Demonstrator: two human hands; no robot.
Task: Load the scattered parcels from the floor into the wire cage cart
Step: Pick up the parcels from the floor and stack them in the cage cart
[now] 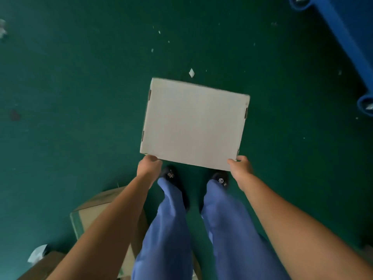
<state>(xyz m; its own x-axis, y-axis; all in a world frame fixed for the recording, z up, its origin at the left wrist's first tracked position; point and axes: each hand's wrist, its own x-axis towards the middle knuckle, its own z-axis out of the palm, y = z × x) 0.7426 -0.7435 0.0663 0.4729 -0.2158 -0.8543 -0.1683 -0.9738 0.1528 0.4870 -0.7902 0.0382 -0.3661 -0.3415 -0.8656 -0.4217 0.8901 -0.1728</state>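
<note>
Parcel first: the flat white carton [193, 123] is up off the green floor [80, 87], held out in front of you above your shoes, its broad blank face turned to the camera with no label, brand or print that can be read. Your left hand [149, 165] grips its near left corner and your right hand [240, 165] grips its near right corner, thumbs on top and the other fingers hidden beneath the edge. Small slots show along the carton's left and right sides. Under your left forearm a brown cardboard box [86, 217] lies on the floor, its markings too blurred to make out, and a second brown box [40, 267] sits at the bottom left beside a crumpled white scrap [37, 255]. White paper bits [191, 72] dot the floor beyond the carton. A blue frame [347, 37] crosses the upper right corner.
</note>
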